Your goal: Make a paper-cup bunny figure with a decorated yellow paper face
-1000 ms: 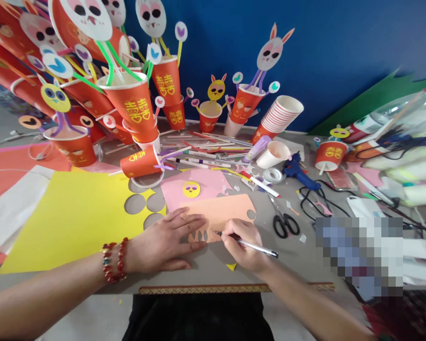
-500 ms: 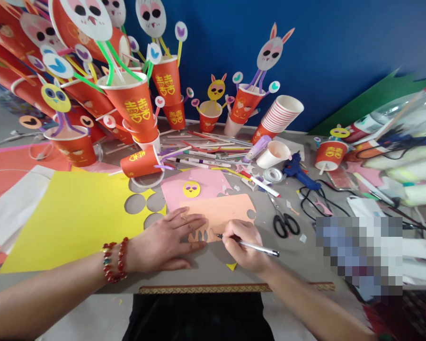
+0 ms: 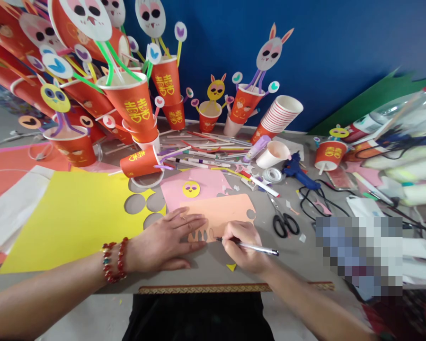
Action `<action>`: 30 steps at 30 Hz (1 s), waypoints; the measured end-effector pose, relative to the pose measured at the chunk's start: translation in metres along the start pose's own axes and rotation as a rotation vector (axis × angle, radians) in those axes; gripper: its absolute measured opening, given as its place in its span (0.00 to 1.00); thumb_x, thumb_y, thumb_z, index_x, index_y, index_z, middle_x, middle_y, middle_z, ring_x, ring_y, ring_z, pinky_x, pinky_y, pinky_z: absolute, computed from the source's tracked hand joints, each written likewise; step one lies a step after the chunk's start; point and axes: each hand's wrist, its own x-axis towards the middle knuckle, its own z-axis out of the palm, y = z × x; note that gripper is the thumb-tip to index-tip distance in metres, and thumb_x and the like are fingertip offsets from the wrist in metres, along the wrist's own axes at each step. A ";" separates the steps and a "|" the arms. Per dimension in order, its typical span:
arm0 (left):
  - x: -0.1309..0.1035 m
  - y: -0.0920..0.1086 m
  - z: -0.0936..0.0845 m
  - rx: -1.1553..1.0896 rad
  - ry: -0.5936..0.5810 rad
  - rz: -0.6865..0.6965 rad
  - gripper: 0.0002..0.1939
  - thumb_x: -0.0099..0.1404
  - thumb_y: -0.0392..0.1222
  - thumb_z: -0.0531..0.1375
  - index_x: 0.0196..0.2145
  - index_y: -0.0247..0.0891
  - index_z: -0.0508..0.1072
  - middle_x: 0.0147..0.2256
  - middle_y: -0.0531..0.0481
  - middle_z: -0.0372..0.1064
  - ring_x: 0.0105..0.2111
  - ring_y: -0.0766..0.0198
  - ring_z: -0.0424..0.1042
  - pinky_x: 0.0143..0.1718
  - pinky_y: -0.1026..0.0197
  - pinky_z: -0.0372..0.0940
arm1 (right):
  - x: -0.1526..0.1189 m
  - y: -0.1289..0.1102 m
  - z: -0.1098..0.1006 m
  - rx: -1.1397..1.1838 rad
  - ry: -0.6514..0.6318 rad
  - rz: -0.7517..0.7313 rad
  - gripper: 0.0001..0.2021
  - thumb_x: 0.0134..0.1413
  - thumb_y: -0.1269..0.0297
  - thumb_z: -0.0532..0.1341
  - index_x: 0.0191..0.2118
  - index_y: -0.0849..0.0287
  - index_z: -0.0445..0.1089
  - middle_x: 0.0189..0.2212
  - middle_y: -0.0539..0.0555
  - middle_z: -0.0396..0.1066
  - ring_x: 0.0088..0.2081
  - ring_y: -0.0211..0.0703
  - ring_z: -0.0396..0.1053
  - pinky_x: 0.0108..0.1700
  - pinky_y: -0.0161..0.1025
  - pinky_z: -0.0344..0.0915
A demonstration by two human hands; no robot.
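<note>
Left hand [image 3: 165, 242] spread flat on peach card [image 3: 229, 208], which overlaps pink sheet [image 3: 213, 182]; card could skid if that press lightens. Right hand [image 3: 244, 246] pinches pen [image 3: 261, 248], tip by card's near edge; a small overshoot would likely ink the table [image 3: 291, 265].

The person's right hand [image 3: 243, 246] has shifted slightly toward the body over the past 1 second, and the pen [image 3: 259, 248] in its fingers has gone with it. The pen's tip, just beyond those fingers, has moved down the peach paper [image 3: 227, 208] and now sits close to its near edge. The pen lies a little flatter than it did 1 second ago. Between the fingers of the 2 hands, a curved drawn line [image 3: 212, 232] shows more fully, to the right of the left hand's [image 3: 159, 244] fingertips.
</note>
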 end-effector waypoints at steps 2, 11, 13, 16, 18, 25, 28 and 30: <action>0.000 0.000 0.000 -0.003 0.008 -0.001 0.25 0.69 0.53 0.59 0.61 0.46 0.66 0.68 0.39 0.52 0.67 0.47 0.54 0.68 0.38 0.43 | 0.001 -0.001 0.000 0.002 -0.004 0.000 0.10 0.49 0.75 0.55 0.23 0.55 0.58 0.17 0.45 0.62 0.20 0.35 0.57 0.25 0.35 0.54; 0.001 0.001 -0.002 -0.022 0.023 -0.003 0.25 0.68 0.53 0.60 0.61 0.47 0.67 0.68 0.40 0.52 0.67 0.47 0.54 0.68 0.38 0.44 | 0.005 -0.008 -0.001 0.006 -0.015 0.005 0.10 0.48 0.74 0.55 0.22 0.55 0.58 0.17 0.46 0.64 0.20 0.36 0.59 0.24 0.35 0.54; 0.001 0.001 -0.002 -0.031 0.038 -0.001 0.25 0.68 0.53 0.60 0.61 0.47 0.67 0.68 0.40 0.52 0.67 0.46 0.54 0.68 0.38 0.44 | 0.004 -0.008 -0.001 0.012 -0.017 0.010 0.10 0.48 0.74 0.55 0.21 0.55 0.59 0.17 0.46 0.64 0.20 0.35 0.59 0.24 0.35 0.54; 0.001 0.001 -0.002 -0.029 0.043 0.002 0.25 0.68 0.53 0.60 0.61 0.46 0.67 0.68 0.40 0.52 0.66 0.46 0.55 0.68 0.38 0.45 | 0.002 -0.005 -0.001 0.042 -0.001 0.022 0.10 0.49 0.74 0.56 0.22 0.55 0.59 0.18 0.46 0.64 0.20 0.36 0.59 0.25 0.35 0.55; 0.001 0.001 -0.002 -0.021 0.032 0.004 0.25 0.69 0.53 0.59 0.61 0.46 0.67 0.68 0.39 0.52 0.66 0.46 0.55 0.67 0.38 0.45 | 0.000 -0.002 -0.001 0.080 0.043 0.039 0.10 0.51 0.75 0.56 0.24 0.55 0.60 0.19 0.46 0.64 0.21 0.36 0.60 0.25 0.35 0.56; 0.000 0.000 -0.001 -0.006 0.039 0.005 0.25 0.69 0.53 0.59 0.61 0.46 0.66 0.68 0.40 0.52 0.66 0.46 0.55 0.68 0.39 0.44 | 0.000 0.003 -0.004 0.021 0.130 0.059 0.11 0.55 0.75 0.56 0.25 0.55 0.60 0.19 0.46 0.61 0.21 0.36 0.58 0.25 0.35 0.54; 0.000 0.001 -0.002 -0.007 0.036 0.004 0.25 0.69 0.52 0.59 0.61 0.46 0.67 0.68 0.40 0.52 0.67 0.46 0.54 0.68 0.39 0.44 | 0.001 0.003 -0.005 0.001 0.106 0.043 0.11 0.55 0.74 0.56 0.25 0.55 0.60 0.19 0.45 0.60 0.21 0.36 0.57 0.25 0.35 0.54; 0.001 0.001 -0.002 -0.005 0.033 0.006 0.25 0.68 0.52 0.59 0.61 0.46 0.67 0.68 0.40 0.52 0.66 0.46 0.54 0.68 0.39 0.44 | 0.001 0.003 -0.005 -0.002 0.090 0.038 0.10 0.55 0.74 0.57 0.25 0.55 0.60 0.19 0.45 0.60 0.21 0.36 0.57 0.25 0.35 0.55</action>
